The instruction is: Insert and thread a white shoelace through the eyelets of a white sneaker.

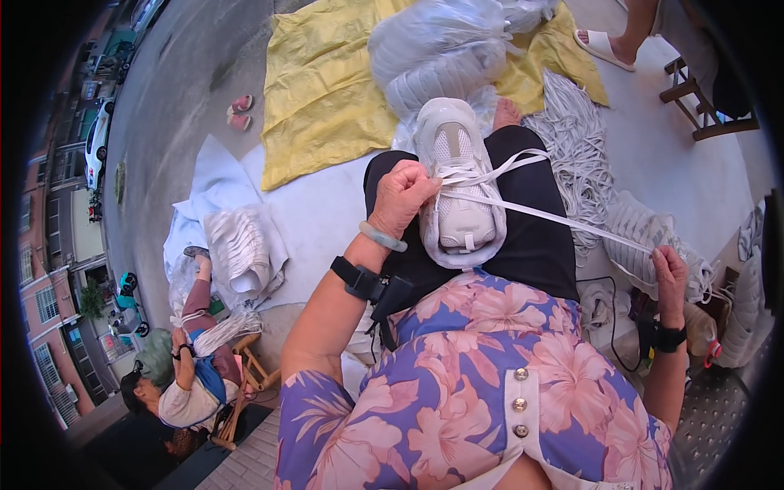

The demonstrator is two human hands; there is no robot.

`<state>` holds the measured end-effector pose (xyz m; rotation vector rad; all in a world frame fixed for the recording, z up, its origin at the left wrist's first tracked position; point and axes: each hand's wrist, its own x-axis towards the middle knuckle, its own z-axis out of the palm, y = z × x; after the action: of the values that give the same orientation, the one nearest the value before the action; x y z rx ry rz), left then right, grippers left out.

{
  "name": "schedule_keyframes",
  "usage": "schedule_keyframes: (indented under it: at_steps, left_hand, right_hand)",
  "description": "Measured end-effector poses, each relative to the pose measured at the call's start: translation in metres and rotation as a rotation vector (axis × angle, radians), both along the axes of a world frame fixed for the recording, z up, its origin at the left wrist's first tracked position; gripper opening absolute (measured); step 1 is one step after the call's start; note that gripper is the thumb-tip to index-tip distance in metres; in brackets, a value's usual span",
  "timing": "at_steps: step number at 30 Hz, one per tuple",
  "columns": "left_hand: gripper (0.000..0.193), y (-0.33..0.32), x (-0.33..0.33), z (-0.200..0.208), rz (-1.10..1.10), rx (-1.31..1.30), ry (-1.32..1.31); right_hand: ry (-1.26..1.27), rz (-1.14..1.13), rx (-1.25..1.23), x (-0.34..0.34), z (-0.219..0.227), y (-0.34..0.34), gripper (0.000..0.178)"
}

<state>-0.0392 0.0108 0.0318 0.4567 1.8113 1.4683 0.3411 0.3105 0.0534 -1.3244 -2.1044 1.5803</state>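
A white sneaker upper [465,222] with mesh panels lies across my lap, on dark trousers. A flat white shoelace [549,216] runs through its eyelets, and one loop of it spreads over my right knee. My left hand [406,194] is closed at the left side of the lacing, its fingertips pinching the lace by the eyelets. Off to the right, my right hand [670,282] grips the far end of the lace between thumb and fingers. Between the two hands the lace is drawn out nearly straight.
Ahead, a clear plastic bag [441,49] of uppers rests on yellow sheeting [327,90]. Loose laces [576,139] are heaped right of my knees, above stacked uppers [637,237]. More uppers [237,249] lie left. A person [192,384] sits lower left; a wooden stool [702,102] stands upper right.
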Motion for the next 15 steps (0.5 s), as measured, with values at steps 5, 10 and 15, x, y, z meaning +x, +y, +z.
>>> schedule_keyframes:
  at_steps: [5, 10, 15]
  left_hand:
    - [0.019, 0.006, 0.007, -0.007, 0.053, -0.033, 0.072]
    - [0.012, 0.005, 0.009, -0.01, 0.055, 0.058, 0.062]
    - [0.006, 0.008, 0.017, 0.0, 0.11, -0.049, 0.29]
  right_hand:
    - [0.009, -0.085, 0.06, 0.034, -0.016, 0.026, 0.017]
    - [-0.218, 0.081, 0.075, 0.064, -0.057, 0.031, 0.014]
    - [-0.257, 0.661, 0.317, -0.04, 0.0, -0.035, 0.017]
